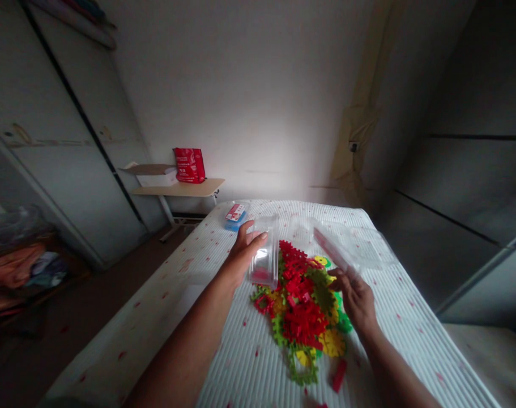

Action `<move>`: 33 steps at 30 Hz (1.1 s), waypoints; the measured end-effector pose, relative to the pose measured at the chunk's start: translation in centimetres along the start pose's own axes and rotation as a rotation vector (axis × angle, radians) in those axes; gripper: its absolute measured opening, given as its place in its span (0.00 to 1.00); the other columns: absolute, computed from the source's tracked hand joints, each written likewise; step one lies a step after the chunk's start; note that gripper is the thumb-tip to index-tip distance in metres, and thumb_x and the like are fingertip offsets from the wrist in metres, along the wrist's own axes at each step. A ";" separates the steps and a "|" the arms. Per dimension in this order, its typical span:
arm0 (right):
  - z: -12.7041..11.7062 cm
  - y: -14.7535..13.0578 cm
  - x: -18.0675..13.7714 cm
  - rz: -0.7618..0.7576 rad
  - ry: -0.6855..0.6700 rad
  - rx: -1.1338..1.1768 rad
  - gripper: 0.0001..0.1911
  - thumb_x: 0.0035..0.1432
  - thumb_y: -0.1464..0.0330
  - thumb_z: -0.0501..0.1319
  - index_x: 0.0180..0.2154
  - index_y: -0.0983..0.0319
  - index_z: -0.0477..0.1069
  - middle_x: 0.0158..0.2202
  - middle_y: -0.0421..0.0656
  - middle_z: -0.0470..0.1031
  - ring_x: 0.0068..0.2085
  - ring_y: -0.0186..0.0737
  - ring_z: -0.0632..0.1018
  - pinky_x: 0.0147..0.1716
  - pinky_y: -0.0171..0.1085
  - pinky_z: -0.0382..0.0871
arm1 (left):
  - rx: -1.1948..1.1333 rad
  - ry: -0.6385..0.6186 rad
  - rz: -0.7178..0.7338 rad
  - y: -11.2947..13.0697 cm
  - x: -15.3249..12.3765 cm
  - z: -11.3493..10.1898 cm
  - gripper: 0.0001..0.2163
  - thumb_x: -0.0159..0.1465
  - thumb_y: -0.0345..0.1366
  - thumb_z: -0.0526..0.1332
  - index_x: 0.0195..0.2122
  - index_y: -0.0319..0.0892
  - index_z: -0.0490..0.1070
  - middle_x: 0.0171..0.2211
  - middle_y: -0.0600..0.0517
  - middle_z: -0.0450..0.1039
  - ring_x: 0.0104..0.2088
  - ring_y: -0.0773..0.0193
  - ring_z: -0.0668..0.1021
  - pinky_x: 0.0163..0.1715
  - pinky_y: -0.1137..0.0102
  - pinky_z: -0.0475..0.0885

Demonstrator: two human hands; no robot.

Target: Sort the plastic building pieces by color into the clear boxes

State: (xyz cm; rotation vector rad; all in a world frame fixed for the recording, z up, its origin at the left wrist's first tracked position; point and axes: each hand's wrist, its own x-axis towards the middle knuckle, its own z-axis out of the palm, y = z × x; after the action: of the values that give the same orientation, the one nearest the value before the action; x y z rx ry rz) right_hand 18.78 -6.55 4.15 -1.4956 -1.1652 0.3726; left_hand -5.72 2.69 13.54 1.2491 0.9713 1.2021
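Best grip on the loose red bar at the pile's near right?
Pinch the red bar across its long sides, about midway, probably from above and the near side: it looks narrow, and the pile lies just beyond it.

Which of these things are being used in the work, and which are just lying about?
Seemingly in use:
clear box, in the left hand
clear plastic piece, in the right hand
colourful plastic pieces, heaped between the hands

Apparently just lying about:
red bag, on the side table
white box, beside the bag
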 end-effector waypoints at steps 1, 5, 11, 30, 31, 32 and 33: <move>0.0 -0.4 -0.1 0.014 0.007 -0.003 0.25 0.57 0.49 0.52 0.34 0.64 0.74 0.23 0.44 0.75 0.26 0.41 0.77 0.28 0.37 0.70 | -0.078 -0.009 -0.009 -0.2 -0.3 0.4 0.30 0.53 0.51 0.64 0.54 0.48 0.58 0.49 0.47 0.70 0.46 0.56 0.75 0.47 0.60 0.68; 0.6 -2.3 -1.1 0.052 -0.029 0.086 0.24 0.58 0.50 0.52 0.36 0.63 0.74 0.23 0.44 0.75 0.26 0.40 0.76 0.27 0.36 0.69 | -0.416 -0.076 -0.005 -2.2 -2.1 2.9 0.30 0.51 0.53 0.64 0.51 0.46 0.58 0.46 0.46 0.69 0.41 0.60 0.76 0.43 0.62 0.70; 1.5 -3.3 -2.2 0.084 -0.110 0.221 0.20 0.56 0.53 0.56 0.35 0.63 0.73 0.26 0.43 0.75 0.26 0.37 0.73 0.25 0.34 0.68 | -0.608 -0.138 0.019 -5.6 -4.5 7.3 0.30 0.53 0.53 0.64 0.52 0.47 0.57 0.53 0.43 0.65 0.49 0.55 0.73 0.49 0.60 0.67; 0.9 -2.5 -2.1 -0.341 0.014 -0.143 0.22 0.58 0.63 0.54 0.55 0.59 0.67 0.39 0.46 0.74 0.37 0.42 0.76 0.34 0.37 0.71 | 0.805 -0.211 0.412 -4.3 -9.8 3.7 0.08 0.55 0.40 0.64 0.36 0.48 0.74 0.36 0.49 0.70 0.36 0.57 0.73 0.35 0.65 0.68; 1.0 -2.8 -2.2 -0.356 0.005 -0.136 0.22 0.59 0.64 0.53 0.54 0.58 0.67 0.39 0.47 0.74 0.38 0.42 0.77 0.35 0.38 0.71 | 0.829 -0.220 0.411 -4.4 -9.7 3.4 0.06 0.54 0.39 0.65 0.33 0.47 0.74 0.35 0.50 0.69 0.34 0.59 0.73 0.34 0.67 0.67; 1.1 -3.0 -2.3 -0.369 -0.003 -0.116 0.21 0.59 0.64 0.52 0.54 0.58 0.67 0.41 0.47 0.74 0.39 0.43 0.77 0.36 0.38 0.71 | 0.843 -0.227 0.413 -4.3 -9.4 3.0 0.04 0.54 0.38 0.65 0.30 0.46 0.73 0.33 0.50 0.69 0.33 0.61 0.72 0.32 0.68 0.66; 1.1 -3.1 -2.3 -0.376 -0.009 -0.088 0.21 0.60 0.63 0.52 0.54 0.58 0.67 0.43 0.48 0.74 0.40 0.44 0.77 0.37 0.39 0.71 | 0.852 -0.228 0.416 -4.1 -8.9 2.5 0.04 0.54 0.37 0.64 0.28 0.45 0.71 0.32 0.51 0.68 0.32 0.62 0.72 0.31 0.70 0.66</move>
State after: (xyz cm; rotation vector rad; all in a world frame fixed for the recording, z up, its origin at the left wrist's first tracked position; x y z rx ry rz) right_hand 15.49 -8.23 5.76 -1.3134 -1.4523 0.0726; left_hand -4.10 -6.21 8.96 2.2971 1.1238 0.9218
